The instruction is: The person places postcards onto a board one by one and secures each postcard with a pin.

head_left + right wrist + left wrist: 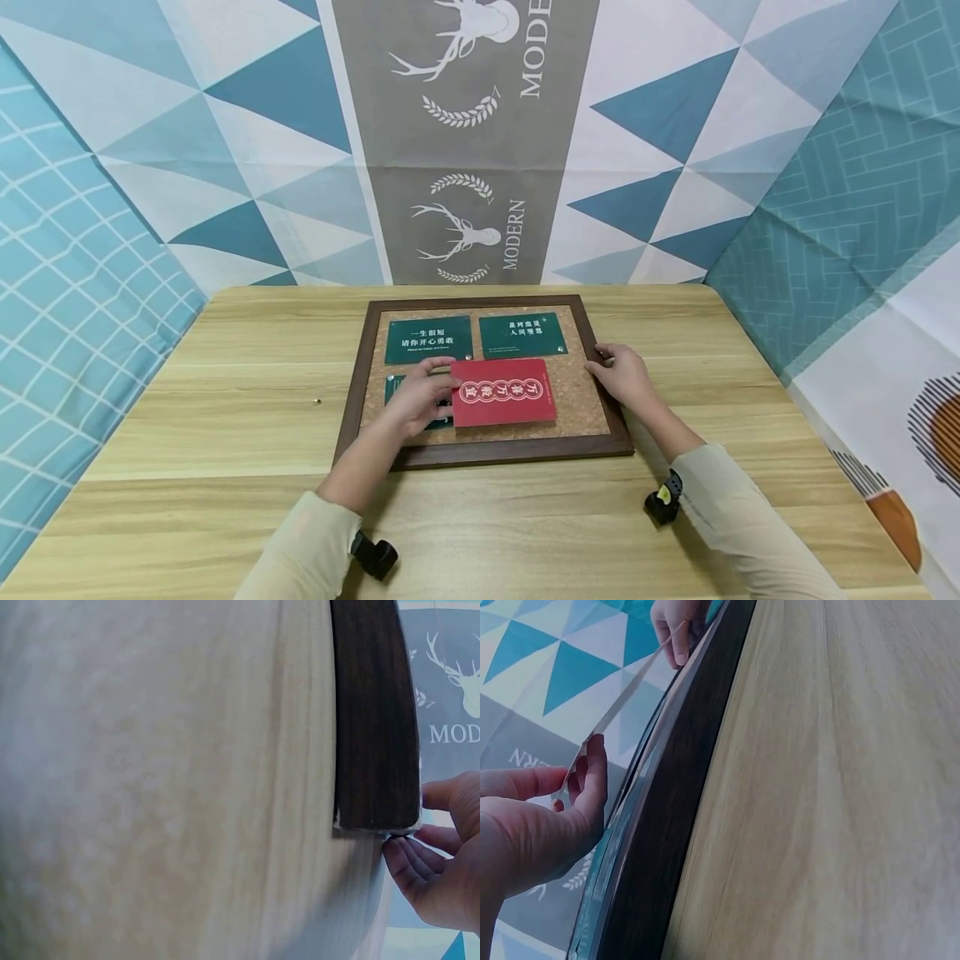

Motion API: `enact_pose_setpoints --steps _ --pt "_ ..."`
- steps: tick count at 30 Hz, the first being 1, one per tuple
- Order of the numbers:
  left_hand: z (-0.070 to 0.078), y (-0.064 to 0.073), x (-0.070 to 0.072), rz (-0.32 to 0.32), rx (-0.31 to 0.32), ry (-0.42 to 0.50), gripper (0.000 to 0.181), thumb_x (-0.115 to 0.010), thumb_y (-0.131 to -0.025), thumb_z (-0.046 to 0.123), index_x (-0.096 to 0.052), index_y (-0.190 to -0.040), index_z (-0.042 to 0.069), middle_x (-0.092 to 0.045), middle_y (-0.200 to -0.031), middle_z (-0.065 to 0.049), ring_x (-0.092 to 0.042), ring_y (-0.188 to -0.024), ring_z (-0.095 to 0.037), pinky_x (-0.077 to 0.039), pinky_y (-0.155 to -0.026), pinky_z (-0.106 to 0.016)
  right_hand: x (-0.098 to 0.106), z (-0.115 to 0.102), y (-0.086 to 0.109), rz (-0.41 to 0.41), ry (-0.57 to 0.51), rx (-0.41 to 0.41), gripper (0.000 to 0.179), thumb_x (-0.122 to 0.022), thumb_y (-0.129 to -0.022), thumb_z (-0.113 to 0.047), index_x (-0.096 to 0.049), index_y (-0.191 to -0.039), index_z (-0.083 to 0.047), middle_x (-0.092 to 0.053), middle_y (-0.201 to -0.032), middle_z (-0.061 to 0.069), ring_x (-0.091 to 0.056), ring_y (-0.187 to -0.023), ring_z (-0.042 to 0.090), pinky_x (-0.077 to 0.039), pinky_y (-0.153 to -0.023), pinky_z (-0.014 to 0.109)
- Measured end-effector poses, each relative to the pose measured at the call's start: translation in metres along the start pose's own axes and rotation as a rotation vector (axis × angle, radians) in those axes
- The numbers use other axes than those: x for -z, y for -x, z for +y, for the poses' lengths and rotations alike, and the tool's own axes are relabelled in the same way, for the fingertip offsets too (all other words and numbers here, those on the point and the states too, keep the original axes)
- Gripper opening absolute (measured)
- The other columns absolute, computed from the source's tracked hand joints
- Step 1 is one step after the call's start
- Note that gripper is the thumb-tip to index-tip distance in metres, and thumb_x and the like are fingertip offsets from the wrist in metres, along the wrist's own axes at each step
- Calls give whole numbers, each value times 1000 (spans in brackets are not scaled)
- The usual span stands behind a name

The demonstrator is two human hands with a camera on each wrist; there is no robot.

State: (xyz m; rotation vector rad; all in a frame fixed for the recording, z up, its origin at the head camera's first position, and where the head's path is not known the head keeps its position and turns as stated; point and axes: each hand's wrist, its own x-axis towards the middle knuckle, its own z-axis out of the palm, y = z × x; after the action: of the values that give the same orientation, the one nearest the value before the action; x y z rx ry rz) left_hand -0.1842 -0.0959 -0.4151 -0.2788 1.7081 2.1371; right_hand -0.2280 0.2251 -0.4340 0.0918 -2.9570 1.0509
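A cork board point(581, 400) in a dark wooden frame lies on the table. My left hand point(422, 398) pinches the left edge of a red card point(504, 408) with white characters and holds it raised over the lower part of the board. The left wrist view shows the card point(622, 697) edge-on, tilted above the surface. Two green cards point(429, 352) lie along the board's top half. A third green card point(392, 387) is mostly hidden behind my left hand. My right hand point(624, 375) grips the frame's right side; the right wrist view shows its fingertips point(401, 862) by the frame's end.
A small gold-coloured piece point(317, 402) lies on the wooden table point(240, 417), left of the board. Patterned cloth point(465, 150) hangs behind the table and at both sides.
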Motion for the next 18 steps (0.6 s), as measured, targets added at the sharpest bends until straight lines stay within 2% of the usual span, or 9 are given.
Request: enact_pose_setpoints --steps 18 --pt "-6 -11 -17 2 6 -11 48 -53 -90 1 -35 -133 9 -50 -125 -21 -61 -91 -21 -57 -73 -37 0 1 -1 5 7 4 48 -60 -91 -21 -50 -130 5 -56 -123 26 -59 -104 36 -52 -81 45"
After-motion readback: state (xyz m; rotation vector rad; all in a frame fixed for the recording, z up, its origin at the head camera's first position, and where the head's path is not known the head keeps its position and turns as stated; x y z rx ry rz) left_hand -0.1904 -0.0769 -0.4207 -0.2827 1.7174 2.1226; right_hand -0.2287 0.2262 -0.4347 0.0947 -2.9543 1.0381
